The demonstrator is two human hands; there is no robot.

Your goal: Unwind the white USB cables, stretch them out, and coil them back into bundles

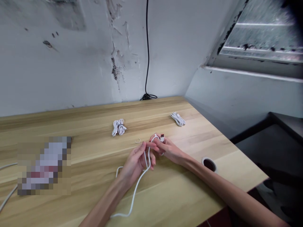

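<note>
A white USB cable [134, 197] runs between both hands above the table, and its loose length trails towards the front edge. My right hand [165, 148] pinches the cable near its end, where the USB plug [162, 137] sticks up with red inside its metal tip. The cable bends in a small loop there. My left hand [134, 162] is closed around strands of the same cable, its fingertips close to the right hand's. Just beyond the left fingertips lies a small thin pale tie [137, 141], curved on the wood.
Bundled white cables [119, 127] lie behind my hands, with another white cable bundle [178, 119] to the right. A roll of tape [209, 164] sits beside my right forearm. A blurred-out object [44, 165] is at left. A black cord [147, 47] hangs down the wall.
</note>
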